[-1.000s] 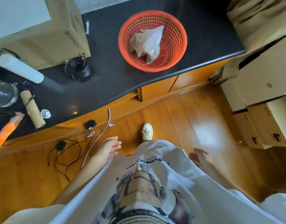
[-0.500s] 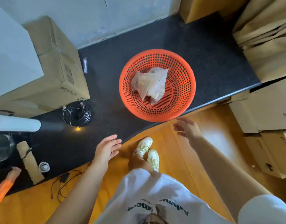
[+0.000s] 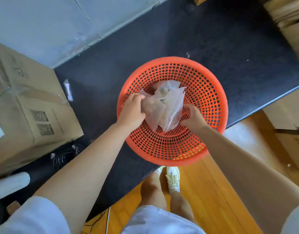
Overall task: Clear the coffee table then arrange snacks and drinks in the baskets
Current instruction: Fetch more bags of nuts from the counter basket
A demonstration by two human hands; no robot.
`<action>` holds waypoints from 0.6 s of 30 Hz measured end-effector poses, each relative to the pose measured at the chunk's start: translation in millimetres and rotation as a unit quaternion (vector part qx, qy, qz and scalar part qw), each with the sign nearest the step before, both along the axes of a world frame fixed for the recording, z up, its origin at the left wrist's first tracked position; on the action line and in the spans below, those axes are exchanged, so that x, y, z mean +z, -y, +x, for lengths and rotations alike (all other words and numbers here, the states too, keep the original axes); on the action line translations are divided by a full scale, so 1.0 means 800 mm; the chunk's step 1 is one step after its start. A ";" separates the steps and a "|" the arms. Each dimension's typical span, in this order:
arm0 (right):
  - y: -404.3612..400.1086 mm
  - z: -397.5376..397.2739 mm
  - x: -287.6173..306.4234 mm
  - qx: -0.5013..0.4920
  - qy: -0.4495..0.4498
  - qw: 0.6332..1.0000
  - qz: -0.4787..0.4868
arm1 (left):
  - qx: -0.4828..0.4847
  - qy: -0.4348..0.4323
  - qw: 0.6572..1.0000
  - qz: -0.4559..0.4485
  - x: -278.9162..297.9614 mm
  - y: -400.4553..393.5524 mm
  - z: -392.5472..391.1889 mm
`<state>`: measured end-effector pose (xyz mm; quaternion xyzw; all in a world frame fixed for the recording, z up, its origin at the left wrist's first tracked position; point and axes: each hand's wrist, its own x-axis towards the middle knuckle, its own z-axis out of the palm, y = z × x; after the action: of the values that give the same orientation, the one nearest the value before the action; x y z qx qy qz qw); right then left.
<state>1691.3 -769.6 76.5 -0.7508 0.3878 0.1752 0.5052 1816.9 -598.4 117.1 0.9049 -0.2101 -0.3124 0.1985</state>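
A round orange perforated basket (image 3: pixel 209 92) sits on the black counter (image 3: pixel 204 39), its near rim hanging over the counter's front edge. Inside lies a translucent plastic bag (image 3: pixel 164 107) with pale snack pieces in it. My left hand (image 3: pixel 131 110) is closed on the bag's left side. My right hand (image 3: pixel 191 116) pinches the bag's lower right corner, resting on the basket's inner wall. Both forearms reach over the counter edge into the basket.
A large cardboard box (image 3: pixel 27 107) stands on the counter at the left, with a white roll (image 3: pixel 10 184) and dark cables (image 3: pixel 64 157) below it. More cardboard boxes (image 3: pixel 290 115) crowd the right side. Wooden floor and my white shoes (image 3: pixel 172 178) are underneath.
I stepped up to the counter and both hands moved forward from beside my body into the basket, closing on the plastic bag. The view has drawn closer to the basket.
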 end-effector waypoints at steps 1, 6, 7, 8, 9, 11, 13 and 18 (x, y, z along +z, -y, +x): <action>0.001 0.006 -0.007 0.014 -0.002 1.000 -0.004 | -0.033 0.000 0.999 0.016 -0.008 0.004 0.010; -0.007 0.017 -0.029 0.014 -0.007 0.999 0.049 | -0.147 0.006 0.988 0.051 -0.029 0.016 0.038; -0.008 0.018 -0.032 0.014 -0.005 0.998 0.063 | -0.170 0.005 0.984 0.056 -0.032 0.018 0.041; -0.010 0.018 -0.033 0.018 -0.001 0.997 0.071 | -0.192 0.002 0.979 0.060 -0.034 0.019 0.043; -0.012 0.018 -0.034 0.022 0.002 0.997 0.071 | -0.208 -0.002 0.976 0.066 -0.035 0.020 0.043; -0.013 0.014 -0.035 0.017 0.005 0.999 0.048 | -0.218 -0.003 0.973 0.077 -0.036 0.021 0.042; -0.013 0.009 -0.033 0.005 0.003 1.000 0.011 | -0.216 0.022 0.972 0.085 -0.036 0.022 0.039; -0.013 -0.006 -0.023 0.027 -0.020 0.999 -0.034 | -0.252 0.126 0.952 0.120 -0.031 0.025 0.039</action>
<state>1686.5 -759.4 58.5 -0.7743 0.3831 0.1909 0.4662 1848.2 -618.7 92.5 0.8715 -0.4160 -0.2583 -0.0251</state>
